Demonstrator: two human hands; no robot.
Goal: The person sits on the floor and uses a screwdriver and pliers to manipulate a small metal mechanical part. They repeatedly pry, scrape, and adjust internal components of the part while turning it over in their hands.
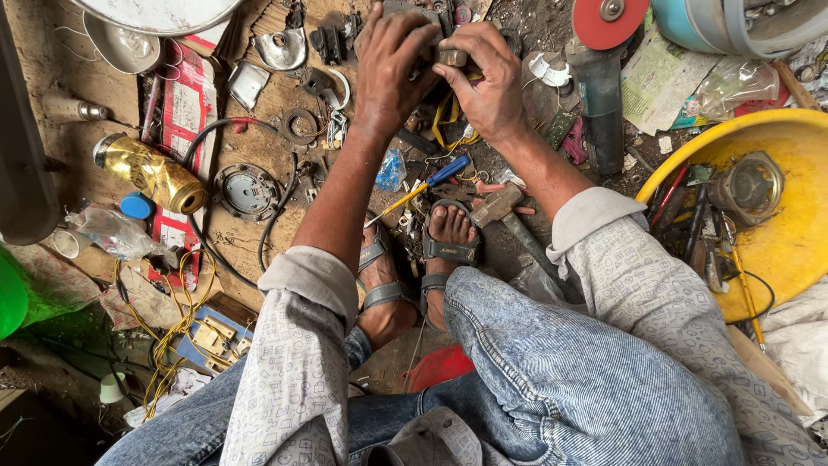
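Observation:
My left hand (392,65) and my right hand (485,82) meet at the top middle over a dark metal part (429,60). Both hands grip it; my right thumb and fingers pinch a small brownish cylindrical piece (450,57) on it. Most of the part is hidden under my fingers. Below the hands lie yellow straps (447,116), a blue-handled screwdriver (429,182) and a hammer (500,207). My sandalled feet (448,233) rest on the dirty floor beneath my arms.
An angle grinder with a red disc (601,52) stands to the right. A yellow basin (798,224) of tools sits at far right. At left lie a gold can (155,173), a round metal cover (247,192), black cable (276,216) and yellow wires (172,328).

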